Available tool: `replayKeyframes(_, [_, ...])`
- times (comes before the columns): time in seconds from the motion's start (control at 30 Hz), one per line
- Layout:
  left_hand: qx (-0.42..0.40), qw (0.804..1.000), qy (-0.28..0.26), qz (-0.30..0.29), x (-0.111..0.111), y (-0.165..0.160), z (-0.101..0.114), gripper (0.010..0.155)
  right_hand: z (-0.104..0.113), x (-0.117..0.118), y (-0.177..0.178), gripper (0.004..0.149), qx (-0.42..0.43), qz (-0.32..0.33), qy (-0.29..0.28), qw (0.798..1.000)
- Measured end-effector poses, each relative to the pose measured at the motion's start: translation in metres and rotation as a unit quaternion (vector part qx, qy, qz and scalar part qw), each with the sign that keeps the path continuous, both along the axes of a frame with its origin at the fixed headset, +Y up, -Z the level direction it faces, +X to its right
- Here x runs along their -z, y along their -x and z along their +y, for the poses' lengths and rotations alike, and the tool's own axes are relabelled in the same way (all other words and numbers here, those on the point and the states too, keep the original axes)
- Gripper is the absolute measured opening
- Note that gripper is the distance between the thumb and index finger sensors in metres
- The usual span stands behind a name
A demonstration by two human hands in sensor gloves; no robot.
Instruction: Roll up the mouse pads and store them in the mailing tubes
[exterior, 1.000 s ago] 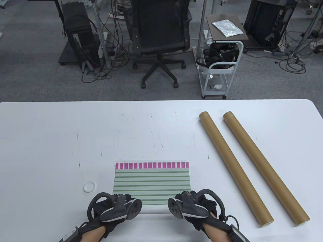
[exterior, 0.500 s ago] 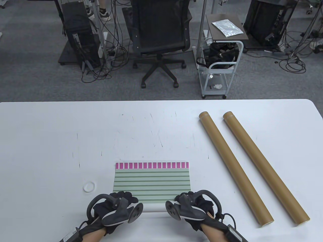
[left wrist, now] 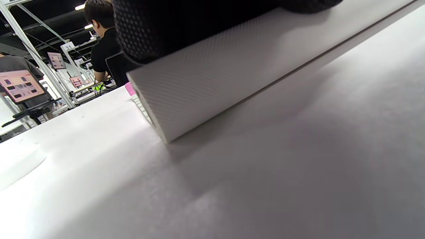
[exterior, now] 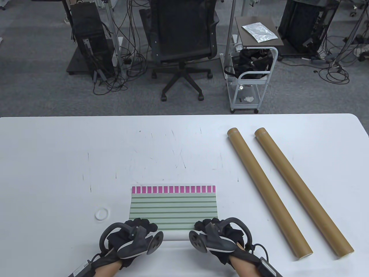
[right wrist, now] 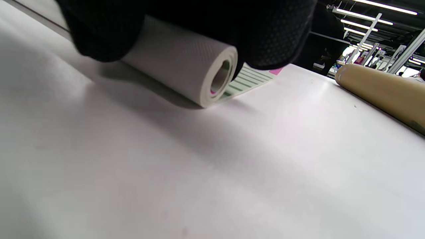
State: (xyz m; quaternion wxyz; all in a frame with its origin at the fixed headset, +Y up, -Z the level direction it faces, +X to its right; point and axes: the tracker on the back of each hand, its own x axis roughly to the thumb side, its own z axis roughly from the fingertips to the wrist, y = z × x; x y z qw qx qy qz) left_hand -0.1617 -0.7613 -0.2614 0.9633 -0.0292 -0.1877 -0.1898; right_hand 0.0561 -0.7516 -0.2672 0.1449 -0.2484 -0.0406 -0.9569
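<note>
A mouse pad (exterior: 173, 206) with green stripes and a pink band along its far edge lies flat near the table's front. Its near edge is wound into a white roll (exterior: 175, 236). My left hand (exterior: 140, 226) grips the roll's left end and my right hand (exterior: 210, 225) grips its right end, fingers curled over the top. In the left wrist view the gloved fingers (left wrist: 172, 26) lie over the roll (left wrist: 232, 76). The right wrist view shows the roll's open spiral end (right wrist: 220, 78) under my fingers (right wrist: 265, 33). Two brown mailing tubes (exterior: 268, 190) (exterior: 302, 190) lie side by side to the right.
A small white round cap (exterior: 101, 214) lies on the table (exterior: 57, 150) left of the pad. The nearer tube (right wrist: 382, 93) is close to my right hand. An office chair (exterior: 181, 43) and a cart (exterior: 250, 75) stand beyond the far edge.
Both hands have crept forward with the roll. The roll has taken in more of the pad, so fewer green stripes show. The tubes have not moved.
</note>
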Motion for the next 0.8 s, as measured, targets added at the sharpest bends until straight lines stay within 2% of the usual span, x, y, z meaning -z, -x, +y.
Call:
replayKeyframes(0.17, [-0.011,1.0,0.011,0.004,0.001,0.001,0.001,0.051,0.002,0.003,0.0,0.056,0.017,-0.004,0.013,1.0])
replayKeyframes(0.3, [-0.047,0.998,0.046,0.011,0.002,0.006,0.005,0.05,0.003,-0.002,0.002,0.056,0.005,0.003,0.025,1.0])
replayKeyframes(0.5, [-0.09,0.994,0.054,0.018,0.004,0.018,0.006,0.046,0.002,-0.005,0.005,0.056,-0.012,0.004,0.022,1.0])
replayKeyframes(0.6, [-0.095,0.99,0.099,0.007,0.007,0.024,0.002,0.06,-0.001,-0.01,0.009,0.057,-0.037,0.011,0.029,0.999])
replayKeyframes(0.8, [-0.101,0.99,0.091,0.021,0.011,0.024,0.003,0.05,-0.001,-0.014,0.005,0.065,-0.053,0.005,0.002,0.999])
